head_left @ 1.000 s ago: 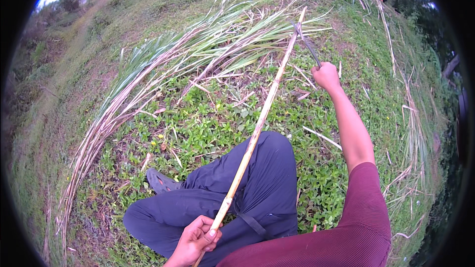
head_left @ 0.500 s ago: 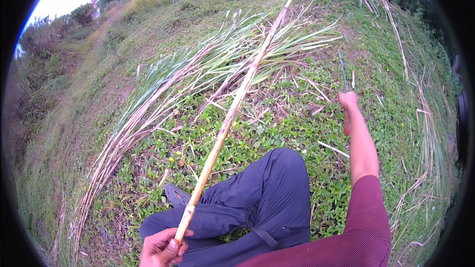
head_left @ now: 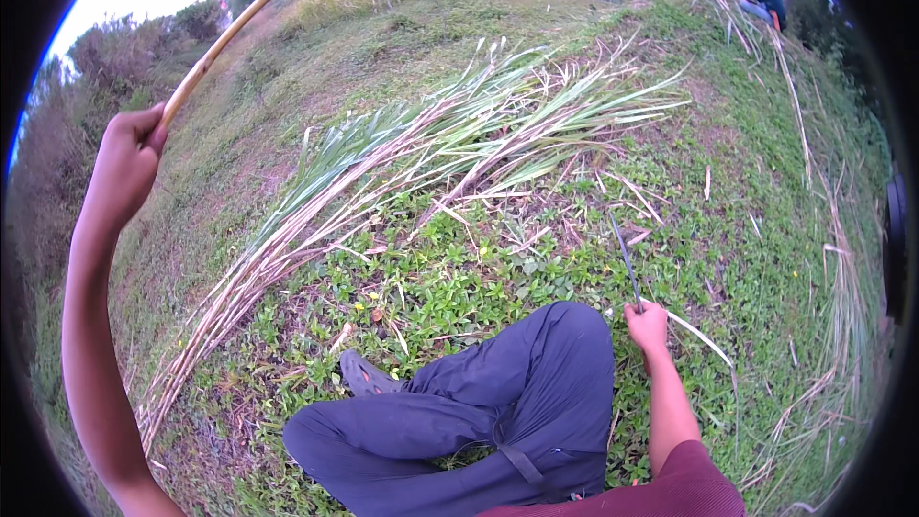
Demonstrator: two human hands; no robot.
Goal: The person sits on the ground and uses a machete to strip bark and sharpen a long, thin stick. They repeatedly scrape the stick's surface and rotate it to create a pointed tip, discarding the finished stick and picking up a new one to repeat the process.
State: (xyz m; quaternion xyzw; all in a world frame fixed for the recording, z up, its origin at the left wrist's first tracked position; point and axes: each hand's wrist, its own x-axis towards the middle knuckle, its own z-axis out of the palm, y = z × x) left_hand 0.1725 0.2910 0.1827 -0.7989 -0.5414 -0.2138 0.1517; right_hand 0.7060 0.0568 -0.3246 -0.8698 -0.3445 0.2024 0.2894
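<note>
My left hand (head_left: 131,158) is raised high at the far left, fingers wrapped round the lower end of a long, pale yellow-brown cane stalk (head_left: 230,33). The stalk slants up to the right, and its far end leaves the top of the picture. Low beside my right knee, my right hand (head_left: 647,327) grips a knife with a thin dark blade (head_left: 625,254) pointing forward and slightly left; its handle is mostly hidden in the fist. A pale curved strip (head_left: 704,337) lies on the plants beside that hand.
A heap of long leafy stalks (head_left: 316,211) spreads across the ground ahead and to the left. My crossed legs (head_left: 450,421) in dark trousers fill the near middle. More dry stalks (head_left: 833,278) lie along the right. Another person (head_left: 763,0) sits at the far right.
My left hand has risen from my lap to the upper left, carrying the cane stalk off the middle of the view. My right hand has drawn the knife back closer to my knee.
</note>
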